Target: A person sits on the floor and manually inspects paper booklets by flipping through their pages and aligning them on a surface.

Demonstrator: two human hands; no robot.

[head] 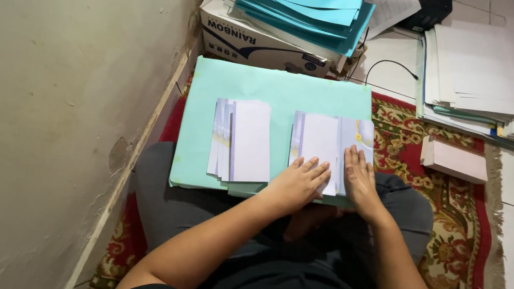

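While both hands lie flat and open, gripping nothing, left hand (pixel 296 183) and right hand (pixel 359 176) press side by side on a stack of white leaflets (pixel 326 146) atop mint green paper (pixel 275 90); second leaflet stack (pixel 242 140) just left of left hand, red rug (pixel 446 200) right of right hand

- We see a pale mint green sheet (pixel 281 93) across the lap.
- We see two piles of white leaflets; the left pile (pixel 243 140) shows pale lilac edges, and the right pile (pixel 331 142) has a light blue corner with a small yellow mark.
- The carpet (pixel 451 213) is red with a cream and gold flower pattern.
- The stacked folders (pixel 302 4) are turquoise, on a white box (pixel 254 40) with dark blue print.
- The trousers (pixel 157 198) are dark grey.
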